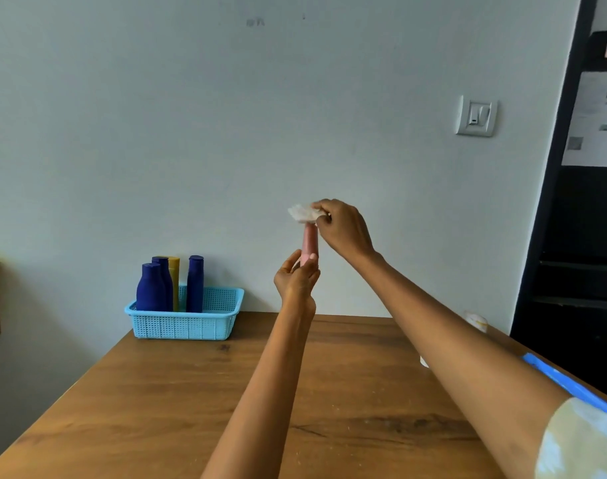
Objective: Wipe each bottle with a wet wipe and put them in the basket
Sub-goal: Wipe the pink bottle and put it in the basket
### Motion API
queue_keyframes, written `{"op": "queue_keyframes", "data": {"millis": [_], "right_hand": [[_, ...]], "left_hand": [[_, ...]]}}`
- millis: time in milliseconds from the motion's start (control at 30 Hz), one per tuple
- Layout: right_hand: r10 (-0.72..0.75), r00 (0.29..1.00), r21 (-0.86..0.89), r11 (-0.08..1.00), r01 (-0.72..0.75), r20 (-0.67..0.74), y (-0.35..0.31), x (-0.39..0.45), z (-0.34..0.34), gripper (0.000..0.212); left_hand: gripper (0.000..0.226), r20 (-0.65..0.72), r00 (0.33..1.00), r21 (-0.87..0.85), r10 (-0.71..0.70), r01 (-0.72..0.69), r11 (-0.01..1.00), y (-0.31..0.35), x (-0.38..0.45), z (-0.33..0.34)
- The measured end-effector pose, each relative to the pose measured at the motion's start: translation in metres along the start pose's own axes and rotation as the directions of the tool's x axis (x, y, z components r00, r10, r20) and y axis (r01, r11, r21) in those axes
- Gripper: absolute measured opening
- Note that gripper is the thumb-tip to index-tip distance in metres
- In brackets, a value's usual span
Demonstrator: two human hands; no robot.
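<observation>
Left hand [296, 276] grips the lower end of a slim pink plastic bottle [310, 242], fingers curled round it, bottle held upright in the air well above the brown wooden table [177, 402], long axis vertical. Right hand [343, 226] pinches a crumpled white wet wipe [302, 211] between thumb and fingers, and the wipe sits right on the bottle's top end, touching it. So the bottle runs straight down from the right fingers; likely step is wiping the cap, and the next stroke probably goes downward along the body toward the left hand. Light-blue perforated plastic basket [186, 321] stands at the table's far left edge against the wall, well apart from the hands, left hand nearer to it. In it, upright: three dark-blue bottles [150, 288] and one yellow bottle [174, 271], so judging by that the task is well along. Pale grey-blue wall [226, 115], white wall switch [476, 116], dark shelf unit [578, 271] at right. A blue strip shows at the table's right edge, unclear what.
</observation>
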State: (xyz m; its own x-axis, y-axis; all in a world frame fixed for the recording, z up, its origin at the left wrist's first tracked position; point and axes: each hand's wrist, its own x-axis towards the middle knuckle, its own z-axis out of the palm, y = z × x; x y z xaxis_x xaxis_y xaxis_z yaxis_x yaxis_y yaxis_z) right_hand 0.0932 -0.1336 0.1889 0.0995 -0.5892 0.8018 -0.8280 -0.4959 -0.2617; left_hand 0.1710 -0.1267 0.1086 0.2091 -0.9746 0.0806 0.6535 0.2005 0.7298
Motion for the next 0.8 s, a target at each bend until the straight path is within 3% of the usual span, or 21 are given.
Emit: {"op": "queue_keyframes", "data": {"millis": [167, 300, 367, 433, 633, 800], "right_hand": [[-0.051, 0.985, -0.04, 0.997, 0.059, 0.165, -0.005, -0.005, 0.01, 0.032], [-0.138, 0.965, -0.204, 0.961, 0.185, 0.224, -0.009, -0.024, 0.02, 0.028], [-0.161, 0.946, -0.195, 0.956, 0.221, 0.282, -0.011, -0.03, 0.02, 0.026], [-0.129, 0.943, -0.198, 0.961, 0.196, 0.307, -0.012, -0.027, 0.015, 0.024], [-0.012, 0.999, -0.062, 0.998, 0.015, 0.037, -0.012, 0.001, 0.007, 0.027], [-0.032, 0.988, -0.216, 0.974, 0.065, 0.154, -0.012, 0.0, 0.018, 0.029]], "left_hand": [[0.046, -0.058, 0.998, -0.001, 0.015, -0.015, 1.0, 0.001, 0.0, 0.001], [0.029, -0.097, 0.995, -0.075, -0.033, 0.026, 0.997, 0.002, 0.0, -0.007], [0.014, -0.112, 0.993, -0.074, -0.021, 0.013, 0.997, 0.003, 0.003, -0.011], [0.018, -0.114, 0.993, -0.043, -0.013, 0.008, 0.999, 0.002, 0.003, -0.011], [0.04, -0.126, 0.988, 0.141, 0.084, -0.066, 0.988, -0.001, 0.003, -0.003], [0.046, -0.157, 0.982, 0.155, 0.107, -0.083, 0.984, -0.003, 0.004, -0.001]]}}
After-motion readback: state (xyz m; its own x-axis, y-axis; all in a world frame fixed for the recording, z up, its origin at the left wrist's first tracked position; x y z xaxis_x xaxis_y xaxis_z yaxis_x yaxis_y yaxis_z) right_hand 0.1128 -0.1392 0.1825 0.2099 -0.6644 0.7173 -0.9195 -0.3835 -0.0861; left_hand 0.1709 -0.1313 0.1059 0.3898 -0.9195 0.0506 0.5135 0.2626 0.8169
